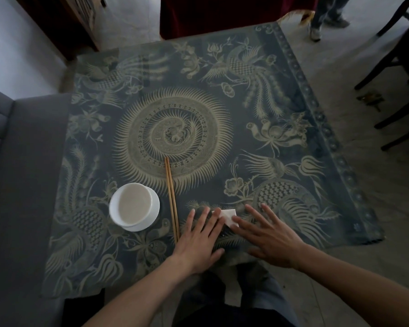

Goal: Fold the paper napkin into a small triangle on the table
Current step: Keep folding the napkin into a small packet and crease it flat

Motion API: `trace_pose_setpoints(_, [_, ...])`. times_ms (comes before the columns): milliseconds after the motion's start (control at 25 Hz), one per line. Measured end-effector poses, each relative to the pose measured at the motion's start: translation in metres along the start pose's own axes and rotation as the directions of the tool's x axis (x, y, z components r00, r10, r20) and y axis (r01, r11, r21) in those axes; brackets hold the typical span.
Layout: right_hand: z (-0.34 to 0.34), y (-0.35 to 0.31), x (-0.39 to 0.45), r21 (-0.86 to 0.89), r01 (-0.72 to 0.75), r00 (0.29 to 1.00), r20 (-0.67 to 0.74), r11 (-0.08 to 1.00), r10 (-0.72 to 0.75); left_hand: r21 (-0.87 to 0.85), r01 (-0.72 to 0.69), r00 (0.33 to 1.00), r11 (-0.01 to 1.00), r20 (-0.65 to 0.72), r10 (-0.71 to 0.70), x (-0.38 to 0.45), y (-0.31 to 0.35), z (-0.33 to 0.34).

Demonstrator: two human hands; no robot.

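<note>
A small white folded paper napkin (pixel 228 216) lies flat on the patterned table (pixel 175 119), near the front edge. My left hand (pixel 201 237) is spread flat, and one fingertip rests on the napkin's left corner. My right hand (pixel 269 234) is also flat with fingers apart; its index finger presses the napkin's lower right part. Both hands cover parts of the napkin, so its full shape is hidden. Neither hand grips anything.
A pair of wooden chopsticks (pixel 171 197) lies left of my left hand. A white bowl on a saucer (pixel 134 206) stands further left. A grey sofa (pixel 14 185) borders the table's left side. Dark chairs (pixel 399 74) and a person's legs (pixel 326 17) are at the far right.
</note>
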State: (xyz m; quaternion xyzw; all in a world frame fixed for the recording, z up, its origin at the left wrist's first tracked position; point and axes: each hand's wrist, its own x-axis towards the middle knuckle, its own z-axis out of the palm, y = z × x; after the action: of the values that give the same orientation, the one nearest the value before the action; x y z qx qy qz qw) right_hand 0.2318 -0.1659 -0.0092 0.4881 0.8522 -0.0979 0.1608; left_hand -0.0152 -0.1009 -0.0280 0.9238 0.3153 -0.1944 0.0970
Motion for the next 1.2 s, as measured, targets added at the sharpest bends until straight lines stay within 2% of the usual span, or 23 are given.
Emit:
trace_pose_setpoints(160, [0.007,-0.002,-0.017,-0.004,0.007,0.999,0.035,1.000,-0.007,-0.001,0.013,1.000,1.000,-0.012,-0.013,0.001,0.004,-0.002])
trace_pose_setpoints(280, [0.005,-0.006,-0.013,-0.011,0.054,0.998,-0.027,0.998,-0.055,-0.003,0.022,1.000,1.000,-0.006,-0.022,0.000,0.006,-0.004])
trace_pose_setpoints(400, [-0.009,-0.011,0.004,0.108,-0.072,0.991,-0.106,0.992,0.084,-0.020,0.015,1.000,1.000,-0.010,-0.016,0.000,0.005,-0.006])
trace_pose_setpoints(480, [-0.013,-0.018,0.017,0.113,-0.107,0.990,-0.082,0.988,0.116,-0.034,0.008,1.000,0.999,0.006,-0.008,0.001,0.004,-0.007])
trace_pose_setpoints(840, [0.001,-0.016,-0.011,0.014,-0.033,0.999,0.034,0.999,0.033,-0.027,-0.001,1.000,1.000,0.025,0.002,0.000,0.001,-0.006])
trace_pose_setpoints(1080, [0.008,-0.021,-0.017,0.087,-0.022,1.000,-0.001,0.996,0.022,-0.042,0.003,0.999,0.999,0.043,-0.001,0.000,0.000,-0.010])
trace_pose_setpoints(1160, [0.003,-0.017,-0.012,0.123,-0.015,0.999,-0.048,0.992,0.021,-0.053,0.004,0.999,0.999,0.045,-0.002,0.000,0.000,-0.009])
trace_pose_setpoints(1200, [-0.002,-0.016,-0.008,0.163,-0.050,0.994,-0.087,0.985,0.065,-0.052,0.006,0.999,0.999,0.043,-0.004,0.000,0.001,-0.008])
